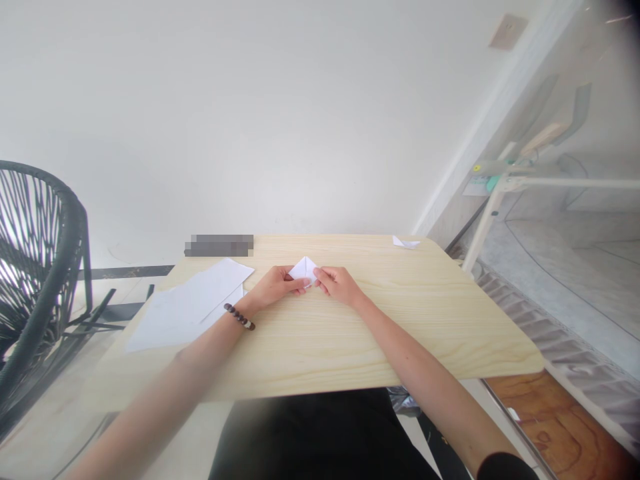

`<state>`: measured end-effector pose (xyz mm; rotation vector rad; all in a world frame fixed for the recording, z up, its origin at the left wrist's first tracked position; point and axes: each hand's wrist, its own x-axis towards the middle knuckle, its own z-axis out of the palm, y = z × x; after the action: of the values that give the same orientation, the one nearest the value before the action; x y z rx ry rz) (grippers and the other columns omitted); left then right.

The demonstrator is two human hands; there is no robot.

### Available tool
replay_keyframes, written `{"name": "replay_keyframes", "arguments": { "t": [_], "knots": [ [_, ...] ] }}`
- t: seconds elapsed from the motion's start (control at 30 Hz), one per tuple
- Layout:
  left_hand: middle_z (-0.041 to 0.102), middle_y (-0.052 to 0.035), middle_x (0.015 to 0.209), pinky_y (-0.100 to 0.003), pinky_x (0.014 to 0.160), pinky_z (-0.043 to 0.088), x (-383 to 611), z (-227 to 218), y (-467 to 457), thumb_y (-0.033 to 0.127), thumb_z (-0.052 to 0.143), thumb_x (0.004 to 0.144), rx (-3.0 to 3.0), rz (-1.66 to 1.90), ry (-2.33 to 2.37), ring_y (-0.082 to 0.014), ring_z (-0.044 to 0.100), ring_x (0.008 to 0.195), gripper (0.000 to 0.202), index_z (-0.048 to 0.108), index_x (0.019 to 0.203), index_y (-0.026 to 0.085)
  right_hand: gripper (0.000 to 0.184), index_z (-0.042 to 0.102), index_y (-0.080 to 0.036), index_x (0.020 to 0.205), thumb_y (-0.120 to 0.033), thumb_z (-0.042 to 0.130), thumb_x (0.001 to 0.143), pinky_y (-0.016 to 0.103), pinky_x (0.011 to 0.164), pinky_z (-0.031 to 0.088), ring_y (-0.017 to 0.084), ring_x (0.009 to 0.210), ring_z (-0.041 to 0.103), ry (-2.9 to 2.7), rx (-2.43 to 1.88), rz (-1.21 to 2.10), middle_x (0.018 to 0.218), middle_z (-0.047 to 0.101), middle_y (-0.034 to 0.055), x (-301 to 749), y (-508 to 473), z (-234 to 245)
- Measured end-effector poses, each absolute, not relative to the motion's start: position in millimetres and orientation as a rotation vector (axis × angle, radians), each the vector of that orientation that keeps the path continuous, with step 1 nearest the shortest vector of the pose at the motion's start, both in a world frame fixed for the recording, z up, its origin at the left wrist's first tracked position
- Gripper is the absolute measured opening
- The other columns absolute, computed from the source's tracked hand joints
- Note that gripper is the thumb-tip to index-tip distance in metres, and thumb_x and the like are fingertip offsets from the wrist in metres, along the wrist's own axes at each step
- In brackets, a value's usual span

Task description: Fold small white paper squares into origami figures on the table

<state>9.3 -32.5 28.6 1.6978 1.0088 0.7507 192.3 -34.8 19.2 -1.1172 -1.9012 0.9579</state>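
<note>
A small folded white paper is held between both hands just above the middle of the table. Its top comes to a point, and a crease runs down its centre. My left hand grips the lower left side, thumb across the front. On the right edge, my right hand pinches the paper between thumb and fingers. A dark beaded bracelet circles my left wrist. The fingers behind the paper are partly hidden.
Loose white sheets lie on the left of the wooden table. A folded paper piece rests at the back right, and a pixelated dark object at the back left. A woven chair stands to the left; a white metal frame is at right.
</note>
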Motion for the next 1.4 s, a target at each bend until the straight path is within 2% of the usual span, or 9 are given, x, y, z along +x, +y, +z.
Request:
{"name": "replay_keyframes", "arguments": {
  "t": [0.33,0.5,0.7,0.9,1.1,1.4],
  "knots": [
    [0.061,-0.0028,0.06,-0.024,0.059,0.042,9.2,30.3,-33.5,0.043,0.055,0.064,1.726,0.75,1.002,-0.0137,0.055,0.058,0.032,0.059,0.07,0.012,0.046,0.053,-0.013,0.061,-0.048,0.029,0.079,0.017,0.043,0.033,0.005,0.039,0.04,-1.962,-1.108,0.912,0.045,0.044,-0.0029,193.2,-35.1,18.9],
    [0.062,-0.0042,0.065,-0.026,0.06,0.044,10.5,30.8,-33.8,0.043,0.057,0.062,1.674,0.794,0.994,-0.0149,0.057,0.061,0.034,0.06,0.075,0.012,0.039,0.052,-0.013,0.063,-0.047,0.036,0.076,0.017,0.041,0.031,0.005,0.04,0.038,-1.942,-1.071,0.964,0.047,0.042,-0.0037,192.8,-35.3,19.1],
    [0.062,-0.0059,0.069,-0.028,0.061,0.045,12.3,29.4,-33.3,0.045,0.051,0.068,1.613,0.837,0.978,-0.0142,0.057,0.06,0.037,0.058,0.082,0.011,0.031,0.054,-0.014,0.074,-0.043,0.041,0.075,0.017,0.043,0.032,0.005,0.043,0.039,-1.939,-1.026,0.998,0.05,0.044,-0.0038,192.9,-33.6,17.5],
    [0.061,-0.0071,0.074,-0.028,0.063,0.045,11.7,28.6,-33.5,0.045,0.046,0.072,1.642,0.796,0.942,-0.0143,0.056,0.064,0.037,0.059,0.077,0.011,0.031,0.051,-0.014,0.07,-0.042,0.039,0.076,0.017,0.043,0.033,0.006,0.043,0.041,-1.938,-1.04,0.99,0.051,0.045,-0.0033,192.7,-32.8,16.1],
    [0.061,-0.0056,0.071,-0.027,0.062,0.044,10.3,27.0,-32.8,0.045,0.047,0.071,1.65,0.78,0.925,-0.014,0.055,0.064,0.037,0.06,0.076,0.011,0.033,0.047,-0.014,0.061,-0.041,0.036,0.078,0.017,0.044,0.033,0.005,0.043,0.042,-1.956,-1.081,0.936,0.049,0.045,-0.0031,193.8,-33.7,17.3],
    [0.063,-0.0061,0.074,-0.027,0.064,0.045,9.2,27.3,-31.8,0.043,0.046,0.073,1.652,0.757,0.894,-0.0141,0.056,0.064,0.035,0.061,0.077,0.011,0.033,0.049,-0.014,0.064,-0.043,0.038,0.077,0.017,0.043,0.033,0.006,0.042,0.042,-1.903,-1.09,0.997,0.049,0.045,-0.0036,192.5,-33.4,16.9]
  ]
}}
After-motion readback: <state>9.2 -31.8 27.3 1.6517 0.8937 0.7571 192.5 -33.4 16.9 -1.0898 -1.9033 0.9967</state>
